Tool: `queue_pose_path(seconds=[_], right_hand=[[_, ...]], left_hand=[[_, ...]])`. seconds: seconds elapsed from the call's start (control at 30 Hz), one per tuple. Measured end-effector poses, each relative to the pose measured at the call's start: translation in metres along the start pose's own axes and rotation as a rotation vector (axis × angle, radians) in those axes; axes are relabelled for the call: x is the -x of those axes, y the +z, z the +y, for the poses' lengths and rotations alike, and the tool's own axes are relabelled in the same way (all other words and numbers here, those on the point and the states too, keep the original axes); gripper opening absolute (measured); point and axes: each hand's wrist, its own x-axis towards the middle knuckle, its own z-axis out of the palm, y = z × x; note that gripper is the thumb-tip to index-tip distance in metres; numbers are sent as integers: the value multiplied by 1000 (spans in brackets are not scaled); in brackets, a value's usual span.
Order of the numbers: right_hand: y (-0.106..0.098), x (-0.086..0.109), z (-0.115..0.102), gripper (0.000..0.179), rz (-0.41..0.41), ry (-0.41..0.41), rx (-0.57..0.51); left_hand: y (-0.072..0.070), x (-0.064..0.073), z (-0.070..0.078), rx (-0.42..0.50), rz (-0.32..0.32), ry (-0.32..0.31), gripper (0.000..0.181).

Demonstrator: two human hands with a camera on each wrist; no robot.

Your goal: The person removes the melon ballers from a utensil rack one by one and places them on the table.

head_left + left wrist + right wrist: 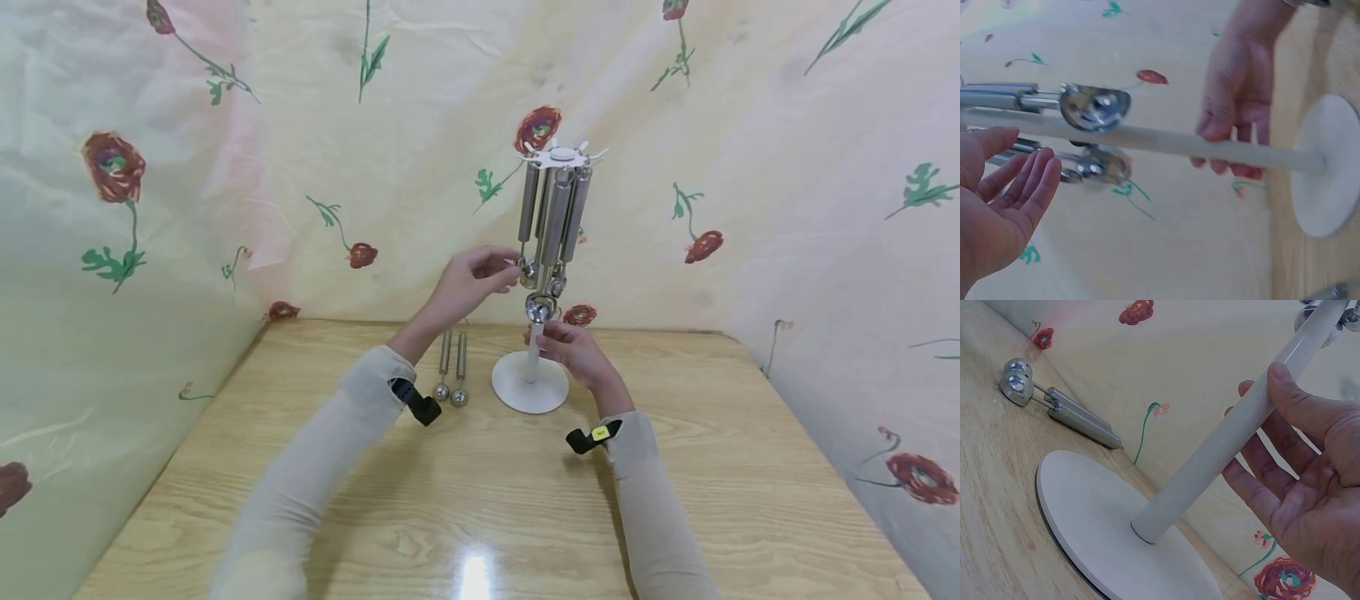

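Note:
A white utensil stand (562, 156) with a hooked top carries several hanging metal ice cream scoops (556, 218), their bowls downward. My right hand (572, 352) holds the stand's white pole (1210, 450) between thumb and fingers, low down above the round base (517, 385). Up by the hanging scoops is my left hand (480, 279). Its fingers are loosely bent beside a scoop bowl (528, 273) in the head view. Seen from the left wrist, those fingers (1038, 181) lie extended next to the scoops, with a shiny bowl (1096, 107) just beyond them.
Two more scoops (460, 367) lie side by side on the wooden table (420, 500), left of the base. Behind the table hangs a flowered cloth (420, 167), which also runs along both sides. Each wrist wears a black strapped device (415, 402).

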Motion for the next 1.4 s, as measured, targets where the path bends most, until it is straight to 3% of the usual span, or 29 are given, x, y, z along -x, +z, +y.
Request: queue_pose_path(seconds=[0.33, 0.57, 0.77, 0.93, 1.4], right_hand=[[-2, 1, 1, 41, -12, -16, 8], [-3, -1, 2, 45, -15, -2, 6], [-3, 0, 0, 36, -19, -19, -11], [-4, 2, -1, 33, -33, -36, -14], [-3, 2, -3, 44, -44, -12, -4]], left_hand=[[13, -10, 20, 42, -23, 49, 41], [20, -14, 20, 112, -3, 51, 39], [24, -15, 19, 153, 7, 32, 39], [27, -16, 19, 146, 13, 30, 40], [33, -15, 18, 139, 38, 23, 39]])
